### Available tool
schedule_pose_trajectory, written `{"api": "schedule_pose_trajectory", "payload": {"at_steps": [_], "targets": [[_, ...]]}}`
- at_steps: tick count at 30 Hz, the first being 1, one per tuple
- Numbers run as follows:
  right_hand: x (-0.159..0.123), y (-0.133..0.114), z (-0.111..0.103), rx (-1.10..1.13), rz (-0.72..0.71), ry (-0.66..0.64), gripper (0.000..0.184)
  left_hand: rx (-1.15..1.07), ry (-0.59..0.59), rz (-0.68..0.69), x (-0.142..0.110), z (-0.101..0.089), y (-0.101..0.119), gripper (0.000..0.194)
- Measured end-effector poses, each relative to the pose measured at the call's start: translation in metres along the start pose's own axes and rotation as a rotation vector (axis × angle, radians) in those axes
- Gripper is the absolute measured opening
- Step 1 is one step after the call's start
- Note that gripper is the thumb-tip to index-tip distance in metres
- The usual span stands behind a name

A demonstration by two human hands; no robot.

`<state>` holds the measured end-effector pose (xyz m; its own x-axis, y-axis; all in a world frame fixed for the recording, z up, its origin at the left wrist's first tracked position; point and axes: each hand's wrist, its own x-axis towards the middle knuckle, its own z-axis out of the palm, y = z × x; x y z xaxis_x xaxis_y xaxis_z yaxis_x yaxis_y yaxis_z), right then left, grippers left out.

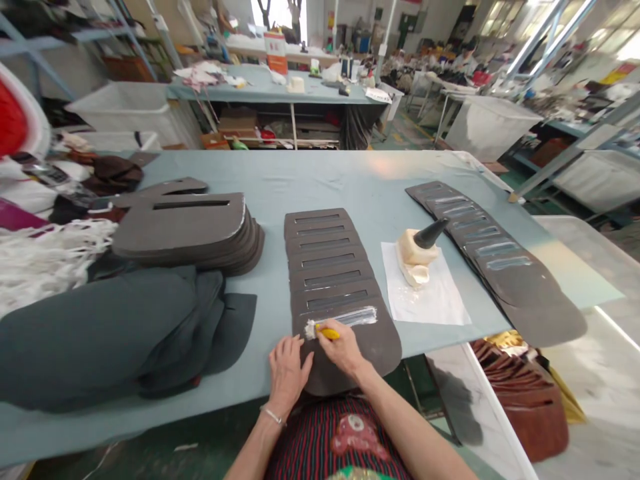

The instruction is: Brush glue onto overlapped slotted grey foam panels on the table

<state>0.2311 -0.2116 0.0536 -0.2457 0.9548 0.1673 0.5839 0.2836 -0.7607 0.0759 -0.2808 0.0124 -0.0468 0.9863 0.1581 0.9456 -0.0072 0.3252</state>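
From my head camera, looking down at a pale blue-gray worktable (320,173): my right hand (345,347) pinches a yellow-handled glue brush (325,333), its white-caked tip pressed to a dark gray slotted foam panel (380,350) beside a fresh white glue stripe (345,317); my left hand (287,373), a thin bracelet (273,415) at the wrist, lies flat and open on the panel's lower left edge; the hands are apart but close, not touching each other; the panel lies squarely on the table's near edge, its row of slots running away from me; just to its right, a cream-crusted glue bottle (415,250) with a black conical nozzle (430,233) lies on a glue-smeared white paper sheet (425,300); farther right lies a second slotted panel (500,267), striped with glue; to my left sit a stack of slotted panels (185,227) and a heap of dark gray cut pieces (100,340); brown leather pieces (525,400) fill a white bin (490,413) at lower right; co-workers (465,57) sit at benches far beyond.
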Motion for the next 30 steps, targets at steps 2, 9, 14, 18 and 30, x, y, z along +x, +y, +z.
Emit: {"api": "schedule_pose_trajectory", "payload": {"at_steps": [2,9,14,18,30], "targets": [[0.0,0.018,-0.019,-0.071,0.101,0.089,0.013,-0.008,0.012,-0.01,-0.001,0.0,0.0,0.027],[0.035,0.018,-0.035,-0.081,0.188,0.262,0.015,-0.069,0.084,-0.082,0.03,-0.004,-0.002,0.024],[0.06,-0.013,0.027,0.017,0.047,0.089,0.017,-0.063,0.084,-0.034,0.056,0.004,-0.003,0.027],[0.062,0.034,-0.01,-0.067,0.195,0.153,0.018,-0.045,0.081,-0.015,0.055,0.015,-0.006,0.028],[0.046,0.063,-0.066,-0.288,0.147,0.24,0.018,-0.043,0.062,-0.022,0.054,0.015,-0.006,0.029]]}}
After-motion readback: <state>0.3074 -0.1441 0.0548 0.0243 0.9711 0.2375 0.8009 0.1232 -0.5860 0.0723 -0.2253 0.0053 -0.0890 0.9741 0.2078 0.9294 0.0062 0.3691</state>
